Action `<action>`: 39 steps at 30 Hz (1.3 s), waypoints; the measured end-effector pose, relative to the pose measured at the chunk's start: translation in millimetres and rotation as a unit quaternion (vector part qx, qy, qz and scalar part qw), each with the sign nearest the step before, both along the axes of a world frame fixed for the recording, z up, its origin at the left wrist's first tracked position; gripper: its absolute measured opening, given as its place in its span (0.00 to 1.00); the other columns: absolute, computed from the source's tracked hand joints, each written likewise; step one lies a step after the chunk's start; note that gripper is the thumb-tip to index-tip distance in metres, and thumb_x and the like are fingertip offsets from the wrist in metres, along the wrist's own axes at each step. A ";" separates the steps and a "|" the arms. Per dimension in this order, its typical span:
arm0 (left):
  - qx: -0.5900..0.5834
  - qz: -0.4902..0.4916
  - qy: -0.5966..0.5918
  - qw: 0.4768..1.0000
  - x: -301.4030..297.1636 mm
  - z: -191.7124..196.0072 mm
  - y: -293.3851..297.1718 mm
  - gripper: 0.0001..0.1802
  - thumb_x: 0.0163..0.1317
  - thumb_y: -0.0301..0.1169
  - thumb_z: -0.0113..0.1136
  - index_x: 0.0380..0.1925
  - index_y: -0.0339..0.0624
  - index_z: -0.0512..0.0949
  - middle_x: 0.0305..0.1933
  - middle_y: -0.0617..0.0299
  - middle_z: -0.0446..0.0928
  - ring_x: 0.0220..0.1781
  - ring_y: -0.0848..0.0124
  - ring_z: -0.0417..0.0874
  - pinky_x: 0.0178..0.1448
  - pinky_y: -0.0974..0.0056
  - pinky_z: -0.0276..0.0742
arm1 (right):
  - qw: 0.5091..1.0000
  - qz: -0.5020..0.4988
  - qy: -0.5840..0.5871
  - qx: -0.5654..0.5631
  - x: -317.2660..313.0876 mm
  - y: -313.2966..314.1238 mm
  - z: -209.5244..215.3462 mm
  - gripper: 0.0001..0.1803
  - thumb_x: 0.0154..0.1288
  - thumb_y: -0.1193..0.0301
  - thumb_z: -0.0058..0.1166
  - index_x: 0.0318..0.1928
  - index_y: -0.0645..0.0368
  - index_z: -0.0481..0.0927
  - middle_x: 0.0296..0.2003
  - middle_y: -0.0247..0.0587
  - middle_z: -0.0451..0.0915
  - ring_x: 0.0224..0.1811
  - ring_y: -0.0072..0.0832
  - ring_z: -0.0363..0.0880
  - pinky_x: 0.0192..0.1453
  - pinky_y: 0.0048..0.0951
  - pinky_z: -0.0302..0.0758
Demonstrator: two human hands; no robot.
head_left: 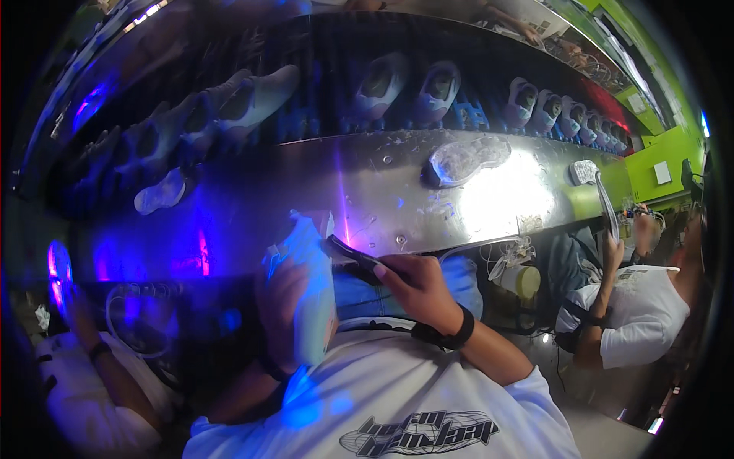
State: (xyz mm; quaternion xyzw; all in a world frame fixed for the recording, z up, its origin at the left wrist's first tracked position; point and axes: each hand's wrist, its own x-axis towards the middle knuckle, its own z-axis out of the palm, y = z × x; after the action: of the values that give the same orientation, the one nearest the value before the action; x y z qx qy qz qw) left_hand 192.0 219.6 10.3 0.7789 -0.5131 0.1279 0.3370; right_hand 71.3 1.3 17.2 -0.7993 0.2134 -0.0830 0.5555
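Note:
My left hand (281, 302) is wrapped round a pale shoe (313, 294), held upright in front of my body and lit blue. Glare and blur hide the shoe's details. My right hand (424, 289) grips a slim, black, slightly curved tool (353, 256), with the thumb along its handle. The tool's far end points at the upper part of the shoe and is close to it; whether they touch I cannot tell. Both hands are just off the near edge of a metal bench (382, 180).
Several shoes stand in a row on blue holders behind the bench, among them a white shoe (440, 88). Soles lie on the bench: a large sole (468, 159) and a smaller sole (160, 193). One co-worker (650, 306) is at right, another (99, 382) at left.

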 end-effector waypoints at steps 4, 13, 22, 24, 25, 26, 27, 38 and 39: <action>0.004 0.007 0.034 0.999 -1.1 3.4 -0.5 0.34 0.55 0.30 0.75 0.61 0.38 0.72 0.62 0.48 0.76 0.68 0.44 0.77 0.79 0.33 0.60 | 0.987 0.052 0.041 0.147 -25.4 -1.4 22.5 0.13 0.77 0.66 0.59 0.41 0.66 0.85 0.21 0.46 0.74 0.22 0.29 0.67 0.29 0.34 0.68; 0.036 0.028 0.018 0.999 -7.9 20.2 -21.5 0.39 0.56 0.37 0.75 0.65 0.37 0.69 0.64 0.45 0.75 0.71 0.43 0.75 0.82 0.32 0.51 | 0.992 0.032 -0.041 0.116 -55.9 4.5 42.7 0.13 0.75 0.68 0.61 0.43 0.68 0.86 0.24 0.46 0.78 0.24 0.31 0.72 0.30 0.34 0.68; 0.073 0.061 0.027 0.995 -15.3 51.8 -59.4 0.37 0.56 0.30 0.69 0.67 0.36 0.67 0.67 0.44 0.70 0.72 0.43 0.72 0.81 0.33 0.52 | 0.993 0.005 -0.121 -0.002 -71.8 -4.1 65.2 0.12 0.68 0.71 0.63 0.46 0.68 0.86 0.24 0.44 0.78 0.22 0.31 0.74 0.28 0.32 0.69; 0.090 0.058 0.034 0.994 -14.9 60.2 -71.5 0.38 0.55 0.28 0.69 0.67 0.36 0.66 0.66 0.44 0.70 0.72 0.43 0.71 0.80 0.33 0.53 | 0.989 -0.016 -0.140 -0.039 -73.4 -7.8 70.3 0.12 0.68 0.72 0.64 0.46 0.68 0.86 0.24 0.42 0.78 0.21 0.30 0.74 0.27 0.31 0.68; 0.098 0.057 0.036 0.993 -14.2 63.2 -76.8 0.39 0.55 0.27 0.69 0.67 0.36 0.65 0.66 0.44 0.70 0.71 0.43 0.71 0.80 0.32 0.54 | 0.989 -0.029 -0.134 -0.053 -74.5 -9.3 73.0 0.11 0.67 0.73 0.64 0.46 0.68 0.86 0.23 0.42 0.77 0.20 0.30 0.74 0.26 0.31 0.68; 0.091 0.055 0.036 0.994 -13.6 64.3 -81.4 0.40 0.54 0.27 0.70 0.67 0.36 0.65 0.66 0.44 0.70 0.71 0.43 0.71 0.80 0.32 0.54 | 0.989 -0.042 -0.129 -0.067 -75.6 -10.6 76.1 0.11 0.67 0.74 0.64 0.46 0.69 0.86 0.23 0.42 0.77 0.20 0.30 0.73 0.26 0.30 0.67; 0.084 0.053 0.036 0.994 -13.0 65.0 -85.9 0.41 0.53 0.26 0.70 0.67 0.36 0.65 0.65 0.44 0.70 0.71 0.43 0.71 0.79 0.32 0.54 | 0.988 -0.055 -0.123 -0.080 -76.0 -13.0 79.7 0.11 0.66 0.75 0.65 0.46 0.69 0.86 0.23 0.42 0.77 0.20 0.30 0.73 0.25 0.30 0.67; 0.093 0.000 0.047 0.995 16.0 88.3 -107.1 0.47 0.38 0.21 0.75 0.64 0.36 0.67 0.61 0.44 0.71 0.66 0.40 0.72 0.74 0.40 0.64 | 0.945 0.001 -0.177 -0.275 -44.7 -67.9 103.0 0.14 0.55 0.79 0.67 0.44 0.63 0.87 0.25 0.44 0.81 0.22 0.35 0.79 0.27 0.33 0.73; 0.089 -0.002 0.056 0.994 19.6 89.1 -107.6 0.47 0.37 0.21 0.75 0.63 0.36 0.68 0.60 0.44 0.72 0.65 0.40 0.72 0.73 0.41 0.66 | 0.947 0.007 -0.179 -0.267 -40.1 -72.8 102.0 0.13 0.56 0.79 0.66 0.44 0.63 0.87 0.25 0.44 0.81 0.22 0.35 0.80 0.27 0.33 0.73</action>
State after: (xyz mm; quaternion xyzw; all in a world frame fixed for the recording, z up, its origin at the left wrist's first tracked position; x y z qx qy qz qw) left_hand 211.6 112.1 99.4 0.8107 -0.5047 0.0373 0.2943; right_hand 31.2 -71.5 119.2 -0.8920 0.0748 -0.2743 0.3515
